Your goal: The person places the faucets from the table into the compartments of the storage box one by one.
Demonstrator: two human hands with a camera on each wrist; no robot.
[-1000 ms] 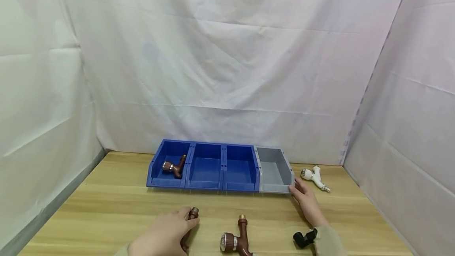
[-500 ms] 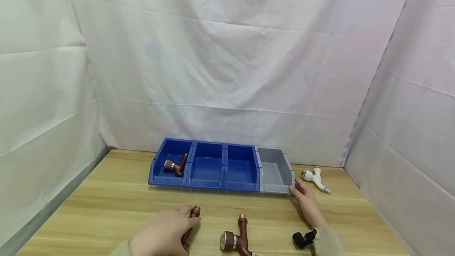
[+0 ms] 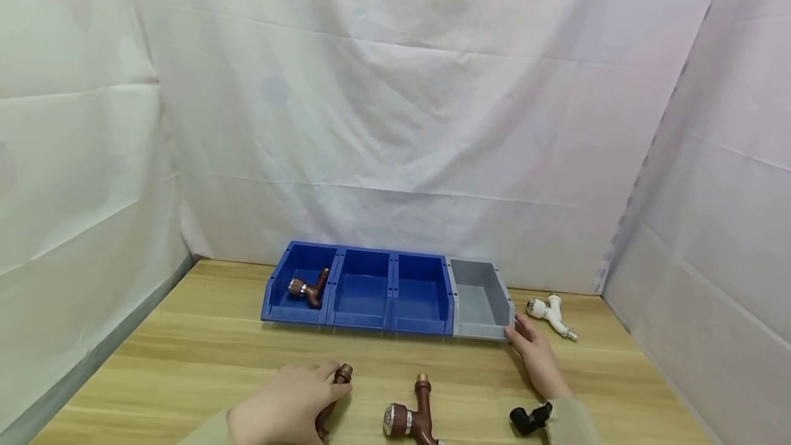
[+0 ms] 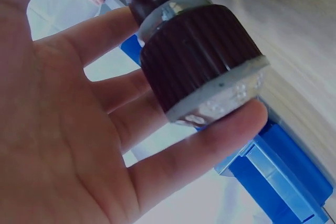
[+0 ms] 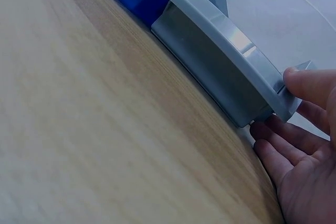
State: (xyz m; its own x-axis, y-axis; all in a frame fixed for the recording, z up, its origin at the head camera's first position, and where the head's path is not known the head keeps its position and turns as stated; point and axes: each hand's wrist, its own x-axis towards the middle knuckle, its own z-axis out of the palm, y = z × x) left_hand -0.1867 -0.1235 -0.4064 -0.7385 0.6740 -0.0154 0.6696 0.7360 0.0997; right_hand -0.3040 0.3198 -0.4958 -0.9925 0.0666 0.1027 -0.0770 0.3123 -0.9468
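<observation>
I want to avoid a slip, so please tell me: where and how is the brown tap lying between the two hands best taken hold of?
I would pinch the brown tap by its straight pipe, from above and slightly right. The pipe is narrower than the ribbed knob and points forward; the knob juts left, so the right side looks freer.
</observation>
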